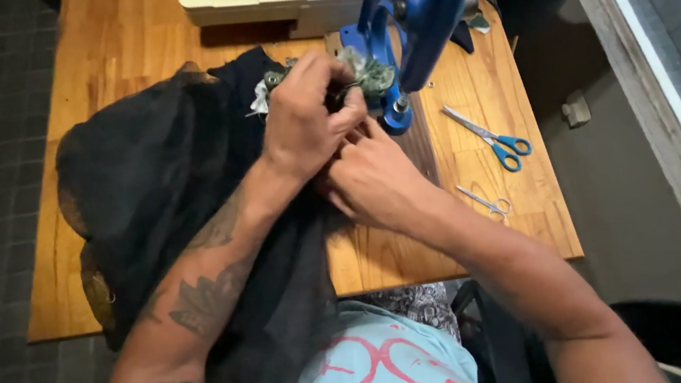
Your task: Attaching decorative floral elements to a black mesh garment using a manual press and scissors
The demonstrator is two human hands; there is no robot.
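Both hands point(339, 144) on black fabric point(157, 179)

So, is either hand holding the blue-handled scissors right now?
No: the blue-handled scissors lie untouched on the wooden table, while the left hand and right hand both work the black fabric beside the blue press.

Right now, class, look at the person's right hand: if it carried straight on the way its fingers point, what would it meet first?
The right hand points up and slightly left, into the black fabric bunched under the left hand. It would probably meet that fabric and the left hand's fingers first, with the blue press just beyond; depth is hard to judge.
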